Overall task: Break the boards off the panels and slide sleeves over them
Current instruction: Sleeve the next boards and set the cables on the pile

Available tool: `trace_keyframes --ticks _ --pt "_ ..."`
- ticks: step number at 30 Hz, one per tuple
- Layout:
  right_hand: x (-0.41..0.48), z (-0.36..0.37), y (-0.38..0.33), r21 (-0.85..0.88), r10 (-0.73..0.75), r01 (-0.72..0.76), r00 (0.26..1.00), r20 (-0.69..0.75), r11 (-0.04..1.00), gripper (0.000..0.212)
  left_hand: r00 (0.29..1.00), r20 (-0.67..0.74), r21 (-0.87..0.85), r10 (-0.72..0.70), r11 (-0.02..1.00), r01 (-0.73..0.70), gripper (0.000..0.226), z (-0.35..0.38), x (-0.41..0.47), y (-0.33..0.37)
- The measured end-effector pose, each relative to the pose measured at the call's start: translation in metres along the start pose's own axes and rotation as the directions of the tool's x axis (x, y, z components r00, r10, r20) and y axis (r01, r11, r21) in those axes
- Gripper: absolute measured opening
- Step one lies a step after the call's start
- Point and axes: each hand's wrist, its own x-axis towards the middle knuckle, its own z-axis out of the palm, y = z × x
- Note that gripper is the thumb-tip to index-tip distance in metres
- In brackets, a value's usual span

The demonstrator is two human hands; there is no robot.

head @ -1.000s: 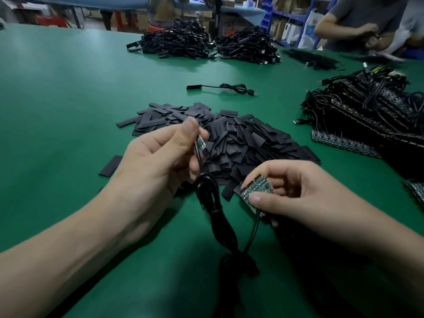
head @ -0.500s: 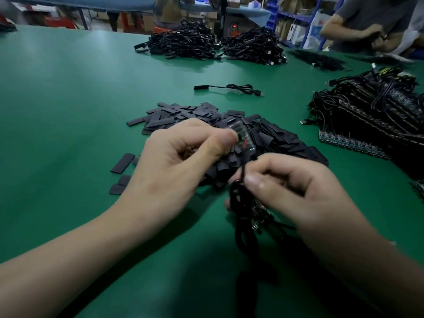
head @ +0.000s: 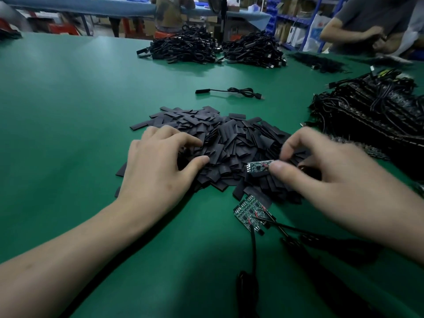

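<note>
panel piece [head: 251, 213]: lies on the green table [head: 68, 111] with cables attached, nearest the person.
right hand [head: 332, 187]: thumb and fingers pinch a single board [head: 259, 166] over the pile's near edge.
left hand [head: 158, 173]: released, fingers lying loose on the sleeves [head: 229, 138].
beyond: lone cable [head: 229, 91], then cable heaps [head: 213, 48].

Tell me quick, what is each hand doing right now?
Left hand: open, resting on the sleeve pile.
Right hand: pinching a small board.
</note>
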Motion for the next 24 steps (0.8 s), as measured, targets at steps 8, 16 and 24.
trace_keyframes --ticks 8,16,24 --pt "0.0 0.036 0.004 0.01 -0.139 0.141 0.987 -0.081 0.99 0.027 0.998 -0.002 0.105 0.065 0.992 -0.064 0.03 -0.002 -0.005 0.0" --pt "-0.001 0.045 0.011 0.071 -0.132 0.147 0.973 -0.189 0.987 0.019 0.981 -0.135 0.048 0.136 0.99 -0.131 0.012 -0.005 -0.006 0.0" --pt "-0.002 0.045 0.01 0.491 -0.029 0.138 0.974 -0.224 0.86 0.015 0.981 -0.083 -0.619 0.176 0.762 -0.189 0.008 -0.007 -0.021 0.028"
